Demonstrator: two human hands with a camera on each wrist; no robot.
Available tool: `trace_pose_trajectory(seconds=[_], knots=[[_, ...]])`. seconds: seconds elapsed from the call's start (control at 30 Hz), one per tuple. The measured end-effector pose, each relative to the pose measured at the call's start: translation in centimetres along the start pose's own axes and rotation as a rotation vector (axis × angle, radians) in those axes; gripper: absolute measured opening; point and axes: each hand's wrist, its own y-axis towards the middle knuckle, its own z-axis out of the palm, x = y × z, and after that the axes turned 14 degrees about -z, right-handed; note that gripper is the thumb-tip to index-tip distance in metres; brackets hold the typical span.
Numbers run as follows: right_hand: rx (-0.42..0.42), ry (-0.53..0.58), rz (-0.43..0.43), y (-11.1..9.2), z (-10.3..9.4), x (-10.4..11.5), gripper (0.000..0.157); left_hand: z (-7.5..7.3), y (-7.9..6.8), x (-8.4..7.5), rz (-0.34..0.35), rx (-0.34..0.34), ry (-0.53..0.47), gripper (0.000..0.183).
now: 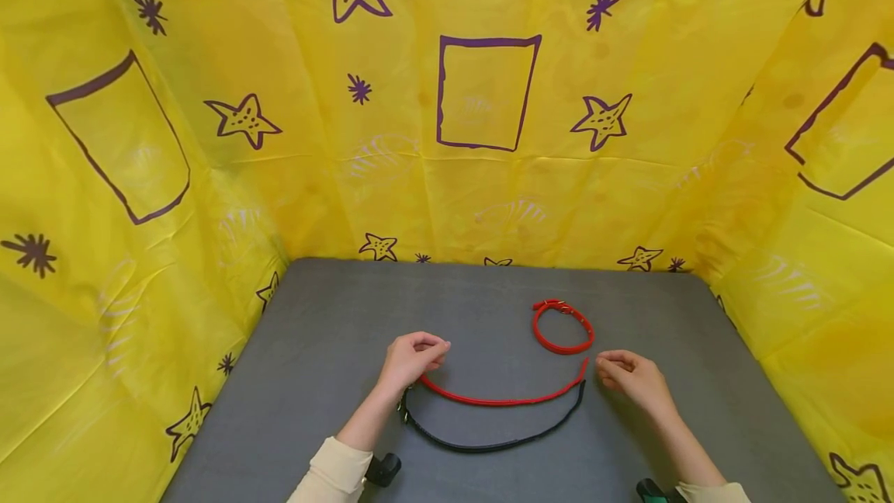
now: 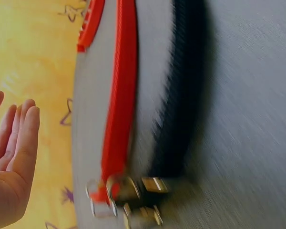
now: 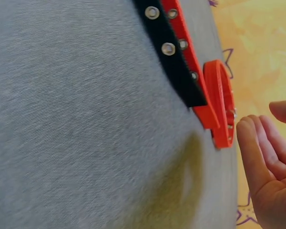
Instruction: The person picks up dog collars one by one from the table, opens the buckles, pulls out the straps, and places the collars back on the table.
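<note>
A red collar (image 1: 504, 402) lies unbuckled in a shallow curve on the grey table. Just nearer to me a black collar (image 1: 482, 449) follows a similar curve. Their gold-coloured buckles sit close together at the left, and metal eyelets (image 3: 168, 48) show at their right ends. Farther back, a second red collar (image 1: 562, 349) is closed into a ring. My left hand (image 1: 412, 362) hovers above the buckle end of the unbuckled red collar, partly hiding it in the head view. To the right of the strap tips is my right hand (image 1: 637, 383). Both hands hold nothing, fingers relaxed.
Yellow cloth (image 1: 489, 200) printed with purple stars and outlines hangs behind the grey table (image 1: 377, 297) and on both sides. Dark straps sit at both wrists below pale sleeves (image 1: 335, 472).
</note>
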Motion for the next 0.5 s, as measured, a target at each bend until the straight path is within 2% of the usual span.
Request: trace_pose_trajectory(seconds=[0.23,0.5], knots=[[-0.034,0.021,-0.003,1.5,0.4,0.5,0.039,3.5,1.4,-2.0,0.018,0.035,-0.035,0.02],[-0.074,0.052,-0.01,2.8,0.9,0.7,0.045,7.8,2.8,-3.4,0.045,0.026,-0.025,0.016]])
